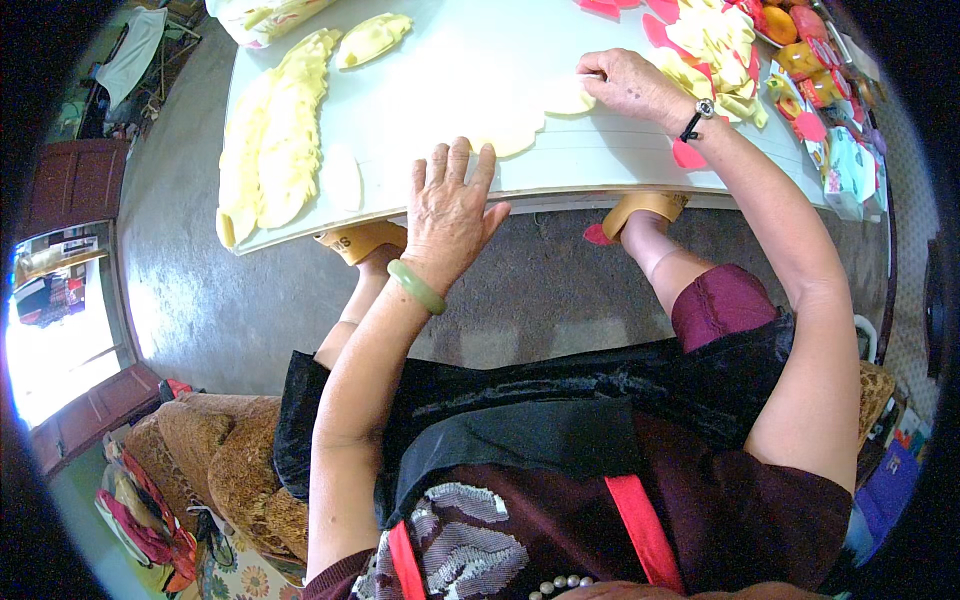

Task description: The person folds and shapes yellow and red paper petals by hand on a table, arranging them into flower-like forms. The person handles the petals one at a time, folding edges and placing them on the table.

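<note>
My left hand (452,191) lies palm down at the near edge of a white tabletop (420,180), fingers spread. Its fingertips reach the border of a row of thin pale yellow pieces (517,139) with rounded edges; glare washes out much of the row. At the row's right end, the thumb and fingers of my right hand (619,82) pinch a rounded yellow piece (574,103). Just beyond my right hand is a loose heap of yellow pieces (712,45) mixed with red pieces (688,154). A single pale oval piece (343,178) sits left of my left hand.
Long overlapping stacks of yellow pieces (281,142) line the table's left side, with a smaller stack (373,40) behind. A printed plastic bag (266,19) stands at the far left. Fruit (780,25), packets (814,71) and a tissue pack (851,169) crowd the right edge.
</note>
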Motion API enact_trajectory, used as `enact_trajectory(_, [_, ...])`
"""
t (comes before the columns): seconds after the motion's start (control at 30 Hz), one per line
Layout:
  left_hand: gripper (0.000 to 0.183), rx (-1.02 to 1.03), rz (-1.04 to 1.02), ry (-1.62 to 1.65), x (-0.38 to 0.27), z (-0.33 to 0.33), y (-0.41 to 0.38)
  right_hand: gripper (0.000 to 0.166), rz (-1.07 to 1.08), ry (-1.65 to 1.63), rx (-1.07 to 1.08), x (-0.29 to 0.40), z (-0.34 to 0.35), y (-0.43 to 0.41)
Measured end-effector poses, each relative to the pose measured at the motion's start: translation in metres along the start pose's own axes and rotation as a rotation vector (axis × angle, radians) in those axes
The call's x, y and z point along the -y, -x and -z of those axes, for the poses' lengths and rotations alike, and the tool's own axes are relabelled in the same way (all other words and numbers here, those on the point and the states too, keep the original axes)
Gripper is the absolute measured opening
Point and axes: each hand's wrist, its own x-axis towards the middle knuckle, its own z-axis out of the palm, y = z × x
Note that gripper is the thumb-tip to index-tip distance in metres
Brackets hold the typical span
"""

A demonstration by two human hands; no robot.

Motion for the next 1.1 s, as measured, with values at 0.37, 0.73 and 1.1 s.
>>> enact_trajectory(0.37, [0.070, 0.004, 0.039, -0.007, -0.004, -0.009, 0.008, 0.018, 0.015, -0.047, 0.030, 0.000, 0.002, 0.001])
enact_trajectory(0.73, [0.070, -0.006, 0.062, -0.029, -0.005, -0.012, 0.006, 0.017, 0.079, 0.065, 0.134, -0.009, 0.011, -0.001])
enact_trajectory(1.1, [0.069, -0.009, 0.066, -0.010, -0.007, -0.011, 0.007, 0.019, 0.205, 0.657, -0.159, 0.006, 0.007, 0.009])
